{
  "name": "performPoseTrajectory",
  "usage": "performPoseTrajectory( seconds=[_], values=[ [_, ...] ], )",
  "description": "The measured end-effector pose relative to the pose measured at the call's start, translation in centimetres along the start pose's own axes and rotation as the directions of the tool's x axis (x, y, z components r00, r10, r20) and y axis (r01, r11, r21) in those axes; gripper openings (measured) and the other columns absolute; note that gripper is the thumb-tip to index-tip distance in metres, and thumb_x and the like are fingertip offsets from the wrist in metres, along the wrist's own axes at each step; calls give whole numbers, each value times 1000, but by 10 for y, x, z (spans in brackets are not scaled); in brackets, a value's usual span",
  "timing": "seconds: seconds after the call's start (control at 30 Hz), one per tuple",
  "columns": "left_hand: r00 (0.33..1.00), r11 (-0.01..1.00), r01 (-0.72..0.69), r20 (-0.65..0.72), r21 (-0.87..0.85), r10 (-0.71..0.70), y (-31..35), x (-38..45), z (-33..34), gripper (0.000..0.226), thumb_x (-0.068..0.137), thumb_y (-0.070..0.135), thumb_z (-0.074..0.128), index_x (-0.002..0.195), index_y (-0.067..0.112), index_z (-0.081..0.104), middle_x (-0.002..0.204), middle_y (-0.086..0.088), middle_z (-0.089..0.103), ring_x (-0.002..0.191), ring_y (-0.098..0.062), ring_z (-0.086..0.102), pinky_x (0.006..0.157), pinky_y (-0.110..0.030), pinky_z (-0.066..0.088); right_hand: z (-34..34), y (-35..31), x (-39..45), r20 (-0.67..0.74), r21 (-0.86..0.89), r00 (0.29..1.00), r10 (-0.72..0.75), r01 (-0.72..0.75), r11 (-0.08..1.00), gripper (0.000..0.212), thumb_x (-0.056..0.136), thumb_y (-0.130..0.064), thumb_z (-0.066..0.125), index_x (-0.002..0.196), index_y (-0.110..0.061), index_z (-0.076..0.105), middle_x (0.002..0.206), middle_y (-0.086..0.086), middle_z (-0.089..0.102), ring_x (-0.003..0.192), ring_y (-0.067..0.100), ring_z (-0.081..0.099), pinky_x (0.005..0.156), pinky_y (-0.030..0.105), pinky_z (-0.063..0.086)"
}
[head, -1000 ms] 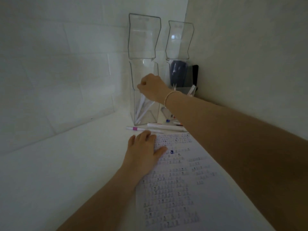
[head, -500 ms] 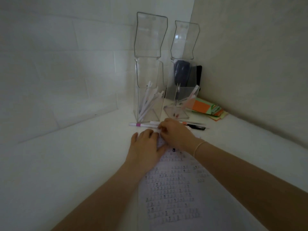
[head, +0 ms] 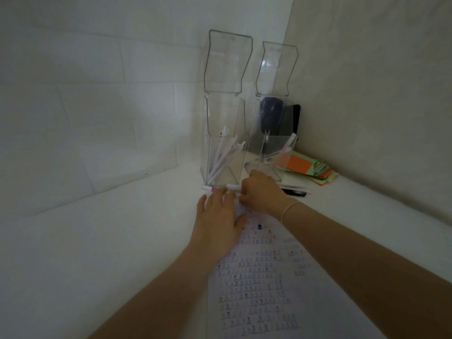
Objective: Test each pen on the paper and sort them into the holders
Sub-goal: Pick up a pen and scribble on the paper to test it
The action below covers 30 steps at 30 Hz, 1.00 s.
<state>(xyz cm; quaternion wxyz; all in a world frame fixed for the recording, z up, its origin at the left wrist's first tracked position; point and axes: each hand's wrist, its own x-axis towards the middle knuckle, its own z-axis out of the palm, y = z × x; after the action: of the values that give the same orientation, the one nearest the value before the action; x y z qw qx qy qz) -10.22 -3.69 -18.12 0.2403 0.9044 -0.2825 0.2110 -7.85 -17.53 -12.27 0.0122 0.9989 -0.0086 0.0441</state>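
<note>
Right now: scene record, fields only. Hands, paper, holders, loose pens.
left hand: flat, fingers straight, pressing the paper
right hand: curled round a white pen at the paper's top edge
left holder: several white pens inside
right holder: few pens
loose pens: pink-banded pen, black pen
sticky notes: right of holders

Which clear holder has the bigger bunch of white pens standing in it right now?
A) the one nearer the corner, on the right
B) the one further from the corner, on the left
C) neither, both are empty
B: the left holder shows a cluster of white pens leaning inside it, while the right holder shows only a couple of items.
</note>
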Motion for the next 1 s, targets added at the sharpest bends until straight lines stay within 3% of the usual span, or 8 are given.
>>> performPoseTrajectory(
  seconds=[0.1, 0.27, 0.4, 0.43, 0.57, 0.73, 0.87, 1.0],
  values=[
    [983, 999, 33, -181, 29, -27, 3, 3, -7, 52, 85, 30, 59, 130, 7, 45, 135, -15, 49, 127, -29, 45, 107, -52, 25, -28, 6, -11, -49, 264, 999, -15, 28, 964, 22, 83, -28, 64, 96, -10, 63, 105, 7, 54, 95, 24, 53, 81, 31, 42],
    [972, 998, 61, -230, 12, -57, 5, 5, -13, 45, 95, 30, 33, 131, 7, 46, 124, -11, 60, 116, -25, 55, 108, -50, 24, -72, 10, -41, -34, 639, 999, -18, 36, 768, 7, 82, -12, 67, 80, -15, 61, 79, 1, 67, 73, 12, 62, 66, 12, 47],
    [977, 981, -10, -210, -194, -32, 15, 3, -24, 28, 98, 25, 37, 109, 12, 59, 70, -2, 64, 59, -23, 60, 65, -33, 47, -79, 6, -55, -56, 997, 997, 58, 53, 49, 20, 82, 3, 58, 65, -8, 57, 56, 2, 58, 59, 18, 55, 57, 23, 51],
    [980, 974, -40, -201, -222, -6, 18, 2, -26, 33, 99, 30, 34, 107, 11, 59, 67, -1, 62, 54, -20, 57, 55, -30, 45, -75, 2, -58, -42, 999, 998, 37, 43, -30, 23, 82, 3, 57, 63, -8, 53, 55, 1, 55, 56, 17, 50, 53, 22, 48],
    [968, 956, -198, -197, -218, 155, 26, -2, -29, 37, 96, 30, 28, 100, 12, 60, 60, 9, 57, 41, -12, 52, 42, -25, 40, -56, -13, -68, -1, 974, 1000, -32, 8, 228, 28, 83, -11, 68, 62, -7, 50, 52, 5, 54, 43, 13, 44, 41, 20, 37],
    [954, 929, -292, -145, -226, 264, 33, -2, -32, 41, 96, 34, 29, 109, 9, 58, 55, 2, 59, 36, -13, 45, 34, -26, 35, -56, 4, -82, 24, 994, 998, -60, -17, 109, 29, 91, -9, 54, 64, 0, 54, 51, 9, 54, 43, 20, 46, 43, 24, 44],
    [958, 887, -184, 123, -424, 258, 47, -5, -34, 28, 100, 32, 33, 116, 18, 51, 77, -1, 68, 53, -13, 55, 54, -30, 44, -51, 24, -96, 113, 994, 981, -155, -112, 12, 23, 93, -11, 50, 80, 8, 57, 68, 19, 53, 48, 25, 50, 45, 27, 47],
    [924, 783, -62, 260, -619, 280, 60, -7, -39, 20, 99, 30, 36, 104, 29, 55, 83, 10, 69, 57, -10, 56, 58, -26, 46, -45, 39, -109, 166, 983, 963, -211, -180, -48, 30, 94, -11, 47, 69, 2, 57, 61, 18, 57, 45, 23, 54, 45, 27, 49]
  ],
)
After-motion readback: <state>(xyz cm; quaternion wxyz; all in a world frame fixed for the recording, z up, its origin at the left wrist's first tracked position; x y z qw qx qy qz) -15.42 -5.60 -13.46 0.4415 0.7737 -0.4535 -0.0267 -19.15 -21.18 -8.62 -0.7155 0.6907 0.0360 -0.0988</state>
